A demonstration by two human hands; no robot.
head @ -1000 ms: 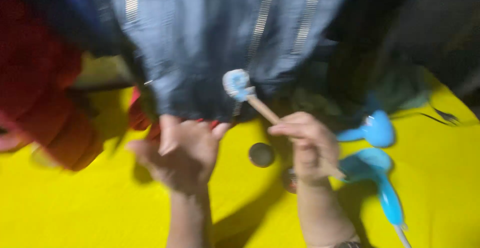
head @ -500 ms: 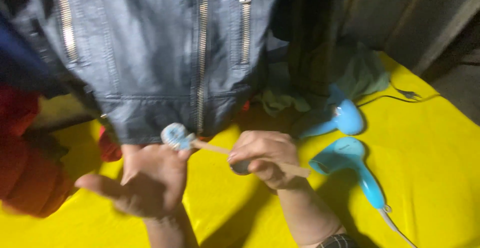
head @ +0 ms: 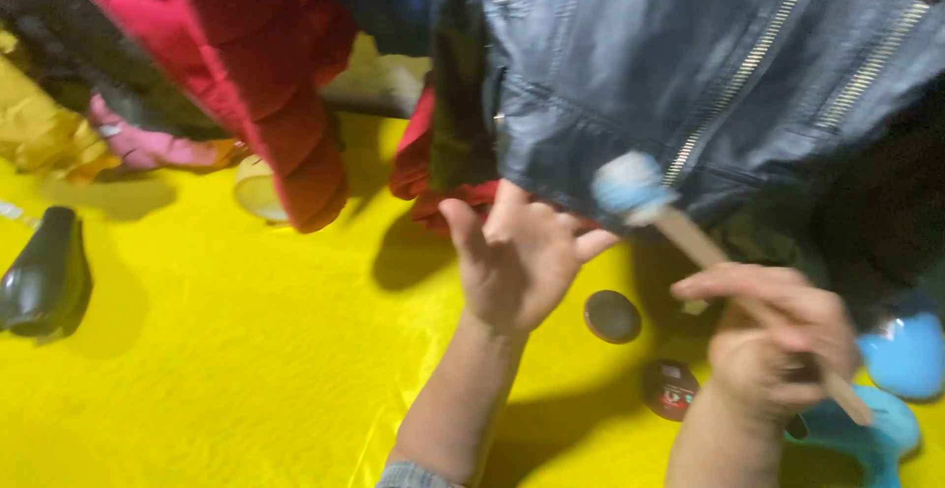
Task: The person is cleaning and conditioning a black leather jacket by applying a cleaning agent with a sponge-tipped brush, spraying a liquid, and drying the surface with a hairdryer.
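The right hand (head: pixel 773 335), lower right of the frame, is closed around a wooden-handled brush (head: pixel 630 188); its blue head touches the hem of the dark leather jacket (head: pixel 689 65), upper right. The left hand (head: pixel 517 257), fingers spread, supports the hem at centre. Keep the hem taut; apply short, light strokes

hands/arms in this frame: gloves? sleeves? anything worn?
No gloves: both the left hand and the right hand are bare, and so are the forearms. A grey cuff edge shows low on the left forearm, at the frame bottom. No rings are visible; motion blur hides finer detail.
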